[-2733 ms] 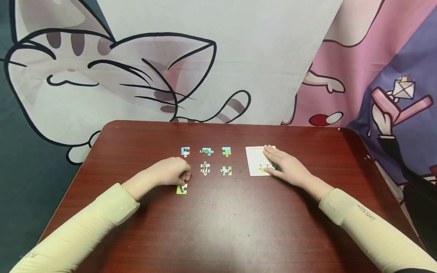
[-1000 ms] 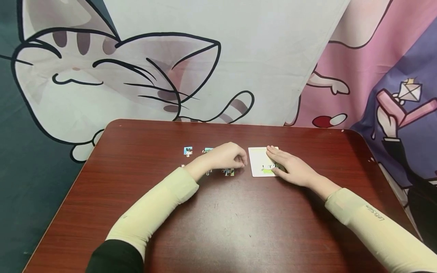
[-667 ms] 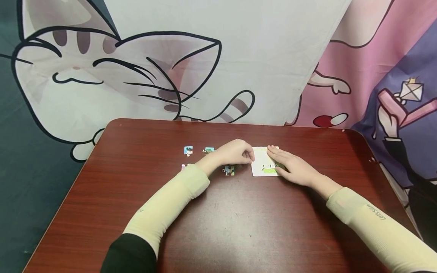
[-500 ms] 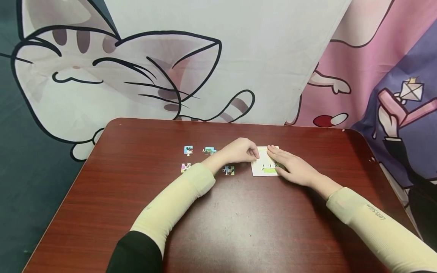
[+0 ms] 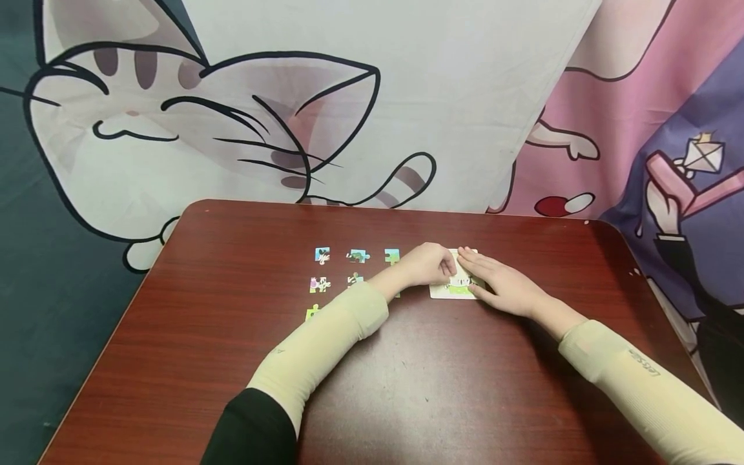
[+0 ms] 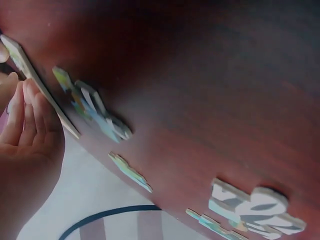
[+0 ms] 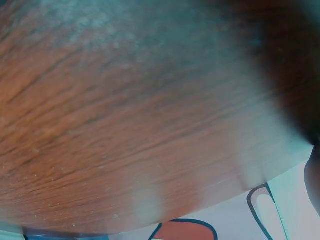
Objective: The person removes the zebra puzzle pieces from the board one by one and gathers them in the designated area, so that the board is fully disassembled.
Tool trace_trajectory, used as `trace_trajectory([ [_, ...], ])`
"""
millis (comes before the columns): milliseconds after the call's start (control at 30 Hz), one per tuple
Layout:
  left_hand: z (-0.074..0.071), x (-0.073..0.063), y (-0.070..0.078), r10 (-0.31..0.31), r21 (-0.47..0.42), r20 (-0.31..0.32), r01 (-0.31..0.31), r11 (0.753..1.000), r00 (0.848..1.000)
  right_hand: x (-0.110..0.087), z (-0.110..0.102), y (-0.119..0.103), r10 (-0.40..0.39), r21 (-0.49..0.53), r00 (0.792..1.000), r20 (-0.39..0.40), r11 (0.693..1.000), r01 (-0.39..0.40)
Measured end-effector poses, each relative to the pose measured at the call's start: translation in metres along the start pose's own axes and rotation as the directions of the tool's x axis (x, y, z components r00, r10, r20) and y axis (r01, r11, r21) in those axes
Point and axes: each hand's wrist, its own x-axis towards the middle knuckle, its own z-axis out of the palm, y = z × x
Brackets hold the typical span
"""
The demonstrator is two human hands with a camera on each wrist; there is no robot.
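Observation:
In the head view my left hand (image 5: 427, 265) reaches over a white puzzle board (image 5: 437, 294), fingers curled and fingertips low on it. Thumb and fingertips come close together in the left wrist view; whether a piece sits between them is hidden. My right hand (image 5: 500, 281) lies on the board's right side with extended fingers, covering part of it. A green, white and black picture patch (image 5: 461, 287) shows on the board between the hands. Left of it lie loose jigsaw pieces, among them a blue one (image 5: 322, 256), a pink-and-white one (image 5: 320, 285) and a green one (image 5: 312, 311).
More jigsaw pieces (image 5: 358, 256) lie in rows on the brown table (image 5: 372, 413), some partly under the left arm. Several stand out near the board in the left wrist view, such as a blue-and-white piece (image 6: 255, 210). A cat-print curtain (image 5: 232, 116) hangs behind the table.
My left hand has moved right, from the loose pieces onto the board, and its fingertips have shifted further across it. My right hand stays on the board.

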Motion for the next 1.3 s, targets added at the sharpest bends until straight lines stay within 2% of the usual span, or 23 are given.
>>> trace_trajectory([
  [367,0.0094,-0.0006,0.0030,-0.027,0.127,0.000,0.027,0.992,1.000,-0.0011,-0.0011,-0.0005,0.015,0.007,1.000,0.007,1.000,-0.015],
  [633,0.0105,-0.0015,0.0024,-0.011,0.155,-0.026,0.015,0.988,1.000,-0.0003,-0.0015,-0.0012,0.011,-0.002,1.000,0.007,1.000,-0.011],
  [1300,0.0098,-0.0003,0.0020,-0.024,0.099,-0.017,0.026,0.995,1.000,0.0015,-0.0049,-0.0026,0.008,-0.010,1.000,0.029,1.000,-0.008],
])
